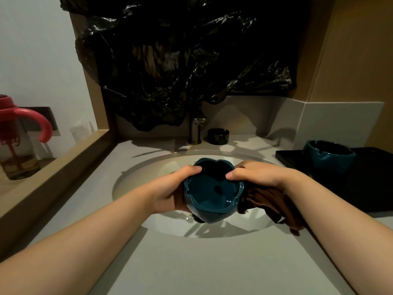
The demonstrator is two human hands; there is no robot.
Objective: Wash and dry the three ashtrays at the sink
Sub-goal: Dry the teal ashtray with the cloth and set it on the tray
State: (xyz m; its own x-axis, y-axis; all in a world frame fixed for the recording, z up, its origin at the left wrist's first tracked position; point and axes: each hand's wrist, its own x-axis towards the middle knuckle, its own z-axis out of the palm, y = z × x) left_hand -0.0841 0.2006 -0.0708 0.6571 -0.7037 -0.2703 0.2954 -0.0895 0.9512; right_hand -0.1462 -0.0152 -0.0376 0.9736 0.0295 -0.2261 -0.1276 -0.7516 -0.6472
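Note:
A teal ashtray (209, 193) is held tilted toward me above the white sink basin (136, 177). My left hand (172, 188) grips its left rim, thumb over the edge. My right hand (255, 174) holds its right rim together with a brown cloth (268, 200) that wraps under the ashtray and hangs to the right. A second teal ashtray (328, 155) rests on a black tray (361, 184) at the right. A small black ashtray (218, 136) stands on the counter beside the faucet (195, 130).
Black plastic sheeting (180, 60) covers the wall behind the sink and drapes over the faucet top. A bottle with a red lid and handle (19, 133) stands on the wooden ledge at the left. Grey countertop (191, 262) lies in front of the basin.

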